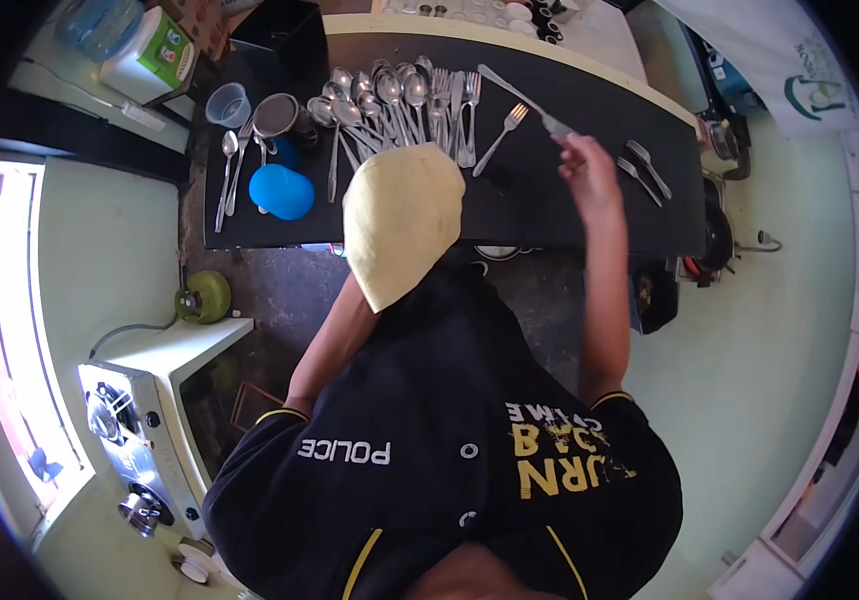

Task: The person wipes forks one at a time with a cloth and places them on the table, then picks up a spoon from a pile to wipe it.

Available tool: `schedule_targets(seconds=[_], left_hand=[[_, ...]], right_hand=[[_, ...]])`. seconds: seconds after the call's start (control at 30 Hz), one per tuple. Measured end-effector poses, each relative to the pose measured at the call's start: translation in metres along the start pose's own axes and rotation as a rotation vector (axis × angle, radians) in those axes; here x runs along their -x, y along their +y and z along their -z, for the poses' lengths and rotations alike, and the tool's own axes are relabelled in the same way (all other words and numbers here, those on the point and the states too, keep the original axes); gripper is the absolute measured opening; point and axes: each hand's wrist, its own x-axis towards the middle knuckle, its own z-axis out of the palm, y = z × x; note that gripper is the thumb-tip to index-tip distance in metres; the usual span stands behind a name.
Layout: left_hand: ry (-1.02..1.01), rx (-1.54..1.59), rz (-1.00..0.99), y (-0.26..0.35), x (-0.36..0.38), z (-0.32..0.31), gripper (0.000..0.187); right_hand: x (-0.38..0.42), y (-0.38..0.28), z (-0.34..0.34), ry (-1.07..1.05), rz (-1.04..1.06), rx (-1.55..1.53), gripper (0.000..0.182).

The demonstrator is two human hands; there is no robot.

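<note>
A pale yellow cloth (405, 220) hangs over my left hand above the counter's near edge. The cloth hides the fingers; just the wrist and forearm show below it. My right hand (590, 175) is closed on one end of a table knife (518, 95), which points up and to the left over the dark counter. Beside the knife lies a single fork (501, 140), tines away from me. Two more forks (648, 168) rest to the right of my right hand. Beyond the cloth spreads a pile of spoons (390, 90), with several forks (441, 92) at its right side.
On the counter's left stand a blue cup (283, 192), a dark mug (285, 120), a clear plastic tub (228, 105) and a black box (280, 48). A spoon (226, 180) lies near the left edge. A stove (140, 440) is at lower left, with a green gas cylinder (205, 297) behind it.
</note>
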Motion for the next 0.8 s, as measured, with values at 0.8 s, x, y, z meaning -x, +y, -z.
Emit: schedule_targets(seconds=[0.8], left_hand=[[0.084, 0.374, 0.419, -0.053, 0.021, -0.007, 0.041]], right_hand=[[0.117, 0.071, -0.123, -0.301, -0.312, 0.208, 0.032]])
